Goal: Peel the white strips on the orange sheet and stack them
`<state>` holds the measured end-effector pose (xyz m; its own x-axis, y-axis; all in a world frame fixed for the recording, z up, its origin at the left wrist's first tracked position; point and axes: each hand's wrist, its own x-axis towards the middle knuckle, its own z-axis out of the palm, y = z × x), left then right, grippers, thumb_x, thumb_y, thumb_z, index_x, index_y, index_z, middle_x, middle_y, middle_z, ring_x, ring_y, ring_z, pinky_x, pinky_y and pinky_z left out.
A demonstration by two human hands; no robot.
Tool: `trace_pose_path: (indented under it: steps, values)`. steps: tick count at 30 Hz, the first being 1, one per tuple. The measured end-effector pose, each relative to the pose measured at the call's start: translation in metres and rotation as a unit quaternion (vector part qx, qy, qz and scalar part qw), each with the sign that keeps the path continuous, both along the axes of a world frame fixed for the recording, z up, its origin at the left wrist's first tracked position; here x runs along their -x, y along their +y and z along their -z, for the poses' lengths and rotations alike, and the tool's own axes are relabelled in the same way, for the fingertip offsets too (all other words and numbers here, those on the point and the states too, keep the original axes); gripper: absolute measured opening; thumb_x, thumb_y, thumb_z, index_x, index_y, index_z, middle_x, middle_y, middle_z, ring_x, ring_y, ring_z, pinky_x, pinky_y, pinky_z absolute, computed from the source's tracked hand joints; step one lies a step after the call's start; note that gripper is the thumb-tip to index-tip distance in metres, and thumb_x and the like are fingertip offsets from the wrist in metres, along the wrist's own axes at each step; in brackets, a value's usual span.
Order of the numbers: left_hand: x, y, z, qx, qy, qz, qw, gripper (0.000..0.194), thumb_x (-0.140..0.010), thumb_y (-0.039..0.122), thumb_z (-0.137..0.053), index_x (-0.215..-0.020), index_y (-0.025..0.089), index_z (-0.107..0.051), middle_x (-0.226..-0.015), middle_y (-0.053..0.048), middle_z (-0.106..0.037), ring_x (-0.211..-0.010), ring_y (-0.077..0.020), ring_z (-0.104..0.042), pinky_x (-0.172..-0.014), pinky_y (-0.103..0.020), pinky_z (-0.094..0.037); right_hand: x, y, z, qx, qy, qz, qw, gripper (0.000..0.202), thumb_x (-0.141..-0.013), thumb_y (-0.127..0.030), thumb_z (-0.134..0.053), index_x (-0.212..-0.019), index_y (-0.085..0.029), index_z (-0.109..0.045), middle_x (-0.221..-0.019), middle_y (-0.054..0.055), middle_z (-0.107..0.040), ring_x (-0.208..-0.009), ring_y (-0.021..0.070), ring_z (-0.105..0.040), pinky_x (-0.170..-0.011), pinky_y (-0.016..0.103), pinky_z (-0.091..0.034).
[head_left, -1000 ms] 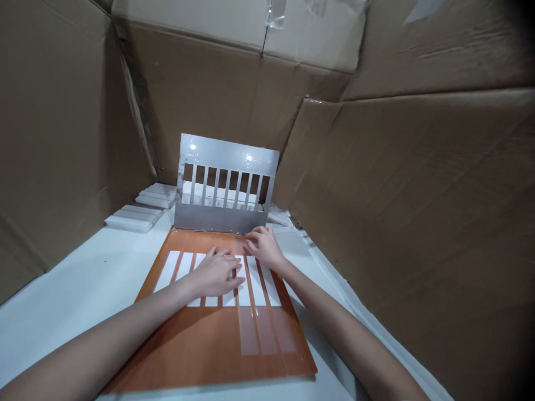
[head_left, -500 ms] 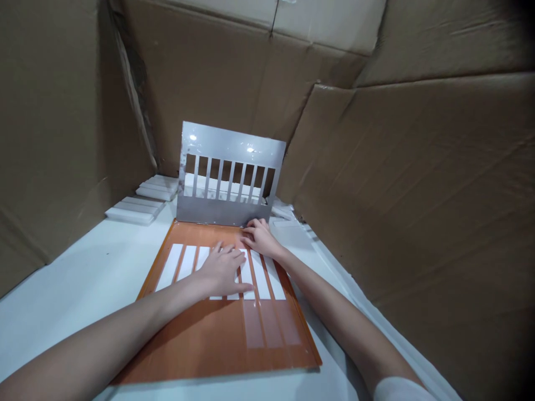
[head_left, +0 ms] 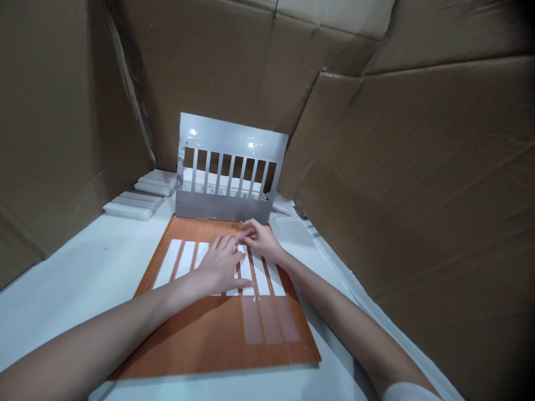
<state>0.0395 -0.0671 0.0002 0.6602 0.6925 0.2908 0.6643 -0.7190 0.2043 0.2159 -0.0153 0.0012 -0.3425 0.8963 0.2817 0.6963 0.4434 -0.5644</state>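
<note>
An orange board [head_left: 200, 340] lies on the white table, with several white strips [head_left: 168, 263] side by side across it. Three translucent pinkish strips [head_left: 271, 320] extend below the white ones at the right. My left hand [head_left: 221, 264] rests with spread fingers over the middle strips, partly hiding them. Near the board's far edge, my right hand [head_left: 259, 238] has its fingers pinched together at the top of the strips; what they grip is too small to make out. Behind the board, a grey metal plate [head_left: 223, 207] with a row of slots stands upright.
Stacks of white strips lie on the table [head_left: 75, 278] at the back left, one nearer [head_left: 132, 205] and one farther [head_left: 155, 182]. More white pieces [head_left: 282, 205] lie behind the right side. Cardboard walls [head_left: 418, 167] enclose the table at the back and sides.
The view has shifted slightly, so the plate and board appear higher. My right hand's fingers have moved a little left, closer to my left fingertips, and are now pinched. My left hand stays over the strips.
</note>
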Motion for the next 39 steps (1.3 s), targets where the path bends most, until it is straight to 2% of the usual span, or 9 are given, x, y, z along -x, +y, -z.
trace_pose_path:
  steps: [2, 5, 9, 13, 16, 20, 24, 29, 39]
  values:
    - [0.000, -0.002, -0.003, 0.012, 0.001, -0.009, 1.000, 0.058, -0.066, 0.068, -0.058, -0.099, 0.020, -0.062, -0.109, -0.012, -0.050, -0.110, -0.0317, -0.041, -0.096, -0.046, -0.029, -0.002, -0.011, -0.003, 0.002, 0.002, -0.021, 1.000, 0.027, -0.076, -0.007, -0.052, -0.102, -0.017, -0.056, -0.086, 0.002, -0.070, -0.077, 0.0115, -0.066, -0.070, 0.022, -0.049]
    - [-0.001, -0.005, -0.005, 0.034, 0.002, -0.041, 0.999, 0.065, -0.063, 0.067, -0.060, -0.101, 0.015, -0.057, -0.102, -0.012, -0.048, -0.103, -0.0314, -0.043, -0.091, -0.044, -0.034, -0.006, -0.025, -0.006, -0.007, -0.010, -0.047, 0.999, 0.016, -0.078, -0.009, -0.053, -0.086, -0.017, -0.064, -0.085, 0.003, -0.071, -0.079, 0.0143, -0.065, -0.074, 0.026, -0.048]
    - [-0.002, -0.004, -0.001, 0.045, -0.019, -0.063, 0.997, 0.072, -0.062, 0.072, -0.057, -0.101, 0.012, -0.050, -0.100, -0.012, -0.048, -0.098, -0.0297, -0.045, -0.090, -0.044, -0.036, -0.011, -0.039, -0.005, -0.048, -0.057, -0.086, 0.993, 0.021, -0.079, -0.009, -0.051, -0.089, -0.018, -0.066, -0.091, 0.004, -0.070, -0.083, 0.0165, -0.065, -0.078, 0.029, -0.048]
    - [-0.001, 0.000, 0.007, 0.034, -0.023, -0.043, 0.998, 0.079, -0.063, 0.074, -0.053, -0.111, 0.011, -0.046, -0.114, -0.015, -0.048, -0.114, -0.0323, -0.039, -0.100, -0.047, -0.027, -0.014, -0.047, -0.006, -0.081, -0.123, -0.157, 0.977, 0.025, -0.080, -0.006, -0.047, -0.093, -0.018, -0.065, -0.097, 0.006, -0.070, -0.094, 0.0173, -0.063, -0.084, 0.030, -0.047]
    - [0.001, 0.001, 0.009, 0.038, -0.017, -0.039, 0.998, 0.089, -0.064, 0.077, -0.049, -0.123, 0.011, -0.040, -0.129, -0.017, -0.042, -0.126, -0.0330, -0.030, -0.106, -0.049, -0.019, -0.016, -0.052, -0.009, -0.101, -0.155, -0.191, 0.964, 0.025, -0.081, -0.006, -0.046, -0.094, -0.016, -0.065, -0.104, 0.008, -0.068, -0.100, 0.0177, -0.062, -0.091, 0.032, -0.045]
    - [0.001, 0.001, 0.009, 0.058, 0.009, -0.045, 0.997, 0.093, -0.065, 0.079, -0.045, -0.126, 0.009, -0.041, -0.139, -0.018, -0.035, -0.131, -0.0327, -0.024, -0.107, -0.049, -0.015, -0.017, -0.054, -0.008, -0.123, -0.189, -0.199, 0.954, 0.026, -0.082, -0.007, -0.044, -0.096, -0.015, -0.064, -0.108, 0.009, -0.066, -0.104, 0.0185, -0.060, -0.095, 0.034, -0.044]
    - [0.001, 0.003, 0.006, 0.077, 0.027, -0.038, 0.996, 0.090, -0.066, 0.079, -0.042, -0.126, 0.012, -0.044, -0.140, -0.016, -0.035, -0.133, -0.0317, -0.023, -0.108, -0.049, -0.012, -0.016, -0.055, -0.006, -0.143, -0.213, -0.204, 0.945, 0.024, -0.081, -0.007, -0.046, -0.096, -0.013, -0.064, -0.108, 0.010, -0.066, -0.105, 0.0196, -0.059, -0.096, 0.034, -0.044]
    - [0.002, 0.005, 0.006, 0.095, 0.057, -0.024, 0.994, 0.088, -0.072, 0.074, -0.039, -0.135, 0.013, -0.035, -0.145, -0.011, -0.029, -0.135, -0.0313, -0.018, -0.108, -0.050, -0.010, -0.015, -0.056, -0.008, -0.147, -0.243, -0.224, 0.932, 0.022, -0.084, -0.012, -0.048, -0.099, -0.009, -0.063, -0.112, 0.014, -0.063, -0.110, 0.0226, -0.056, -0.098, 0.037, -0.043]
    - [0.005, 0.009, 0.010, 0.112, 0.061, 0.012, 0.992, 0.079, -0.077, 0.068, -0.040, -0.139, 0.020, -0.028, -0.146, -0.005, -0.030, -0.136, -0.0303, -0.014, -0.108, -0.049, -0.008, -0.015, -0.058, -0.009, -0.122, -0.220, -0.221, 0.942, 0.026, -0.085, -0.008, -0.043, -0.102, -0.014, -0.062, -0.113, 0.010, -0.063, -0.115, 0.0211, -0.052, -0.097, 0.041, -0.044]
